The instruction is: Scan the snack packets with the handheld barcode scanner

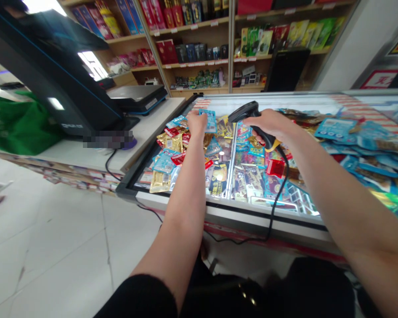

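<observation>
My right hand [268, 123] is wrapped round the handle of a black barcode scanner [244, 110], its head tilted toward the left. From the handle a black cable [280, 185] hangs down over the front of the glass-topped freezer [189, 204]. The fingers of my left hand [197, 121] are closed on a blue snack packet [209, 121], which is raised on the far side of a heap of packets. Blue, red and gold snack packets [166, 161] lie loosely on the glass beneath my left forearm.
Another heap of mostly blue packets [368, 145] covers the glass at the right. To the left, a counter [119, 157] bears a black checkout terminal [76, 101], a flat scale [139, 95] and a green bag [20, 121]. Stocked shelves [195, 62] stand behind.
</observation>
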Tool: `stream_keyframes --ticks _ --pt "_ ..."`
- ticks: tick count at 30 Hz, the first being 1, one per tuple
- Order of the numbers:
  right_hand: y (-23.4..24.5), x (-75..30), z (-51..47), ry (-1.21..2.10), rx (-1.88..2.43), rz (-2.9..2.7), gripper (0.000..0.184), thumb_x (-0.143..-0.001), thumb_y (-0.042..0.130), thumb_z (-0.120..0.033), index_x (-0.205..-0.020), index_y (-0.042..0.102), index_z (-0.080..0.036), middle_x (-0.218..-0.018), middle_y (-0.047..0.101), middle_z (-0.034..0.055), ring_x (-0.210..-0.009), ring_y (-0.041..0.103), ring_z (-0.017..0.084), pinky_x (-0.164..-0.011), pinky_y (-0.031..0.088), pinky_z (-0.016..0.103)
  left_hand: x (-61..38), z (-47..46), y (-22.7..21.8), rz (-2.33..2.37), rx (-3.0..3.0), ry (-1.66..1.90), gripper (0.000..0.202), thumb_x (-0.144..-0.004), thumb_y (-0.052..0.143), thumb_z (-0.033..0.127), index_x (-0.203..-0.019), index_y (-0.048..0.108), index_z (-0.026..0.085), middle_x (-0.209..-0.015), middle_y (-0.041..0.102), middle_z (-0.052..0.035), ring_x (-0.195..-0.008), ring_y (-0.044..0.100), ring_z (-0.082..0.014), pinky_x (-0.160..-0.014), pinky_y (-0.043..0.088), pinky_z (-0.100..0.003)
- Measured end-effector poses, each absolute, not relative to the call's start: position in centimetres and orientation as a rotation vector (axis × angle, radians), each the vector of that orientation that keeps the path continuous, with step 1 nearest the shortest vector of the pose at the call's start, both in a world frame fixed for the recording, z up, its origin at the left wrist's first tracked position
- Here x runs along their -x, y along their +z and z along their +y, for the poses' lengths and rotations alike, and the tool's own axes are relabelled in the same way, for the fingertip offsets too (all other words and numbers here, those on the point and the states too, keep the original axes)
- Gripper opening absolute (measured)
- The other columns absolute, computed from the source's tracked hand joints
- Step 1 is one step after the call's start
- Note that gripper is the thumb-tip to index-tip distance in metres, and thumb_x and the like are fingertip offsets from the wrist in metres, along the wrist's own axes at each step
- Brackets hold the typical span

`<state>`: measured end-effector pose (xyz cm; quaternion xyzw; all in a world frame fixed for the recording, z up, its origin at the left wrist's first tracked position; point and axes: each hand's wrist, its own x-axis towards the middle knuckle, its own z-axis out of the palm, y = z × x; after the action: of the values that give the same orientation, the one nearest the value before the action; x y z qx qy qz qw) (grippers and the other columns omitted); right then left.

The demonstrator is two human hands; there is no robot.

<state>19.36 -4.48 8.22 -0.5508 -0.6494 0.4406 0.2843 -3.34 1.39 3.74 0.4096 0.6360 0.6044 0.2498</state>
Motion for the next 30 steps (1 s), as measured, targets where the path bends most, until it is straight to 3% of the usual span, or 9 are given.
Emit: stream_keyframes --ticks 2,5,10,18,22,25,27,30 --pt "8.3 -19.3 -4.5 1.191 1.476 -1.699 0.018 -0.078 0.07 -0.03 -0.08 0.062 -0.015 -0.05 0.053 0.0046 -0.043 0.05 0.017 -0.041 0.043 0.031 4.2 0.5 4.5 2.0 -1.199 1.618 0.022 -0.071 0.063 0.014 -0.092 0.062 0.02 -0.096 0.068 -0.0087 -0.11 0.06 -0.0297 -0.091 0.045 -0.037" --pt "8.3 -19.4 -4.4 1.211 1.463 -1.68 0.017 -0.079 0.069 -0.029 -0.083 0.062 -0.015 -0.051 0.053 0.0037 -0.043 0.048 0.015 -0.041 0.043 0.031 4.3 -0.9 4.9 2.359 -1.243 1.457 0.036 -0.077 0.063 0.016 -0.112 0.059 0.021 -0.123 0.063 -0.0157 -0.132 0.045 -0.0372 -0.109 0.031 -0.053" --pt "8.0 -19.7 -4.0 1.214 1.446 -1.685 0.019 -0.078 0.071 -0.032 -0.086 0.062 -0.016 -0.051 0.051 0.0023 -0.042 0.047 0.015 -0.04 0.041 0.03 3.5 -1.5 3.4 2.67 -1.407 1.143 0.045 -0.081 0.056 0.02 -0.126 0.055 0.021 -0.15 0.043 -0.019 -0.145 0.027 -0.0401 -0.114 0.012 -0.067" --pt "9.0 -20.4 -4.3 1.165 1.463 -1.631 0.017 -0.082 0.068 -0.029 -0.08 0.059 -0.016 -0.053 0.053 0.0032 -0.043 0.047 0.014 -0.043 0.043 0.029 1.7 -0.8 3.3 2.646 -1.612 1.056 0.053 -0.079 0.058 0.025 -0.132 0.053 0.02 -0.156 0.035 -0.0188 -0.149 0.019 -0.0386 -0.117 0.004 -0.066" --pt "9.9 -21.8 -4.0 1.123 1.48 -1.551 0.019 -0.088 0.064 -0.028 -0.078 0.055 -0.014 -0.057 0.055 0.0046 -0.044 0.048 0.011 -0.046 0.04 0.026 -2.7 -0.8 3.2 2.324 -1.93 0.973 0.058 -0.08 0.065 0.043 -0.133 0.051 0.025 -0.157 0.033 -0.0148 -0.149 0.016 -0.0391 -0.12 0.005 -0.06" --pt "10.4 -22.9 -3.7 1.082 1.459 -1.502 0.019 -0.09 0.062 -0.029 -0.082 0.055 -0.013 -0.056 0.054 0.0031 -0.044 0.048 0.008 -0.048 0.038 0.025 -7.0 -0.7 2.0 2.04 -2.205 0.77 0.063 -0.084 0.057 0.057 -0.137 0.05 0.023 -0.159 0.031 -0.0147 -0.149 0.018 -0.0385 -0.121 0.007 -0.06" --pt "10.6 -23.5 -3.5 1.076 1.428 -1.496 0.018 -0.091 0.062 -0.029 -0.084 0.055 -0.013 -0.055 0.053 0.002 -0.042 0.048 0.008 -0.048 0.037 0.025 -9.9 -0.6 1.1 1.869 -2.344 0.662 0.067 -0.085 0.05 0.065 -0.14 0.047 0.028 -0.16 0.029 -0.0103 -0.15 0.015 -0.0379 -0.121 0.006 -0.061" --pt "10.7 -24.0 -3.4 1.082 1.404 -1.482 0.017 -0.09 0.062 -0.028 -0.086 0.056 -0.013 -0.056 0.053 0.0018 -0.042 0.048 0.009 -0.048 0.037 0.027 -13.7 0.1 0.1 1.76 -2.404 0.531 0.071 -0.084 0.047 0.068 -0.145 0.042 0.031 -0.163 0.023 -0.007 -0.151 0.01 -0.0392 -0.12 0.006 -0.064"
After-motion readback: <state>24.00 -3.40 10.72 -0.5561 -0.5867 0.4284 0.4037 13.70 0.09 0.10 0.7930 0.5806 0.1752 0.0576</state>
